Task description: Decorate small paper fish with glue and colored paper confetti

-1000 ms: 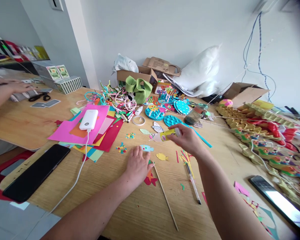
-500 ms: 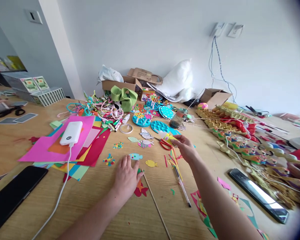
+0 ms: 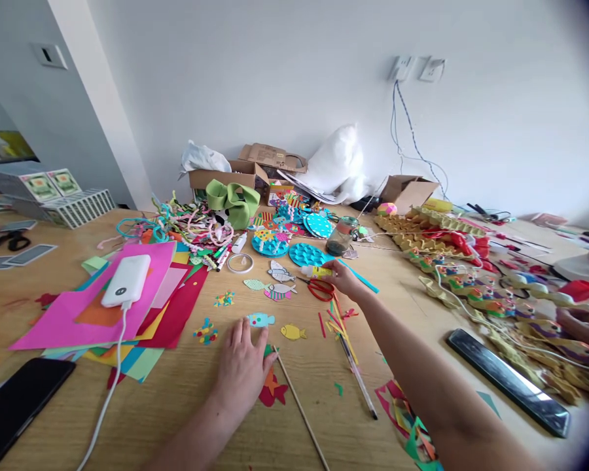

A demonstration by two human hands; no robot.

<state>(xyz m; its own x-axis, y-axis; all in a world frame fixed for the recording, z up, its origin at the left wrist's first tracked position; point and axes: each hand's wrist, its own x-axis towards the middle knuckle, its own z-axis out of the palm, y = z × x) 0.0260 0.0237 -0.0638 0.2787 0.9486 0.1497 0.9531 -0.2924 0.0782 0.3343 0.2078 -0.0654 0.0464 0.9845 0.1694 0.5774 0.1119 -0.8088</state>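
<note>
My left hand (image 3: 242,366) lies flat on the wooden table (image 3: 186,399), fingers spread, its tips just short of a small blue paper fish (image 3: 260,319); a red paper cutout (image 3: 273,391) shows at its right edge. A yellow paper fish (image 3: 293,332) lies to the right of the blue one. My right hand (image 3: 342,278) reaches forward and is closed on a small yellow-labelled glue bottle (image 3: 316,270), low over the table beside red-handled scissors (image 3: 321,289). A thin wooden stick (image 3: 302,411) runs between my arms.
Coloured paper sheets (image 3: 98,302) with a white power bank (image 3: 126,280) lie left. A black phone (image 3: 17,407) sits at front left, another phone (image 3: 507,381) at right. Craft clutter, boxes and painted egg cartons (image 3: 451,242) fill the back and right. Another person's hand (image 3: 586,325) shows far right.
My right hand has carried the glue bottle forward and down to the table by the red scissors. My left hand has stayed flat. The view has swung right and up.
</note>
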